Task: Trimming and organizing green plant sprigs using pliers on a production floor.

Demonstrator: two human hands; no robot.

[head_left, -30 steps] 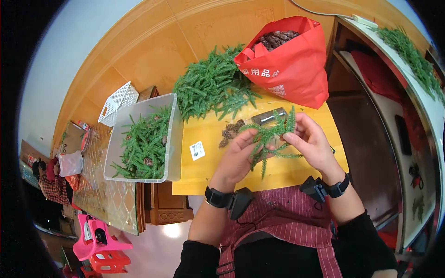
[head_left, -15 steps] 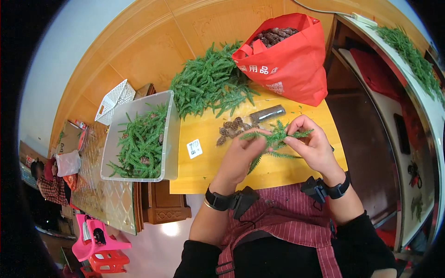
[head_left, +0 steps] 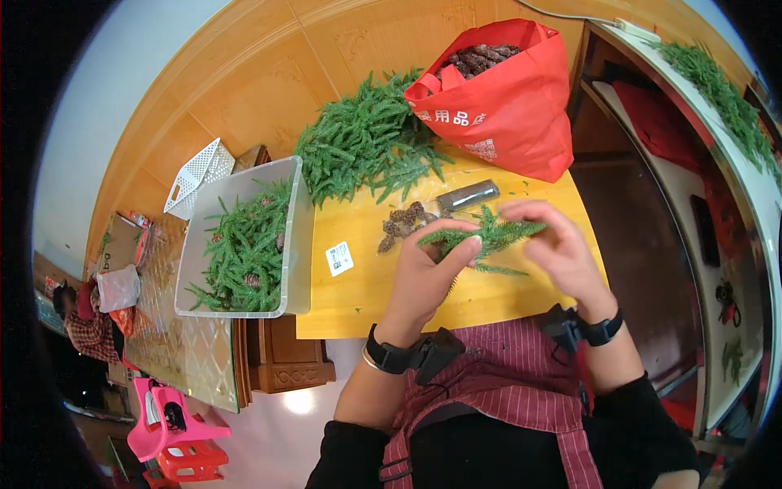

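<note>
Between thumb and fingers, my left hand [head_left: 419, 269] pinches a green artificial pine sprig [head_left: 498, 234] just above the yellow tabletop [head_left: 383, 306]. My right hand [head_left: 570, 257], slightly blurred, is at the sprig's right end with its fingers apart; it does not appear to grip anything. Small brown pinecones [head_left: 401, 222] lie beyond my left hand. Beside them is a dark roll in clear wrapping [head_left: 468, 196]. A white label card [head_left: 340, 258] rests on the table to the left.
A clear plastic tub [head_left: 302, 261] of sprigs with pinecones stands at left. Behind are a heap of pine sprigs [head_left: 362, 134] and a red bag [head_left: 521, 110] of pinecones. A white basket [head_left: 199, 178] and a pink chair [head_left: 147, 432] are farther left, with another person [head_left: 91, 334] beyond.
My right hand has let go of the sprig's middle and opened, moving slightly right. My left hand still pinches the sprig, now turned so its needles point more to the right.
</note>
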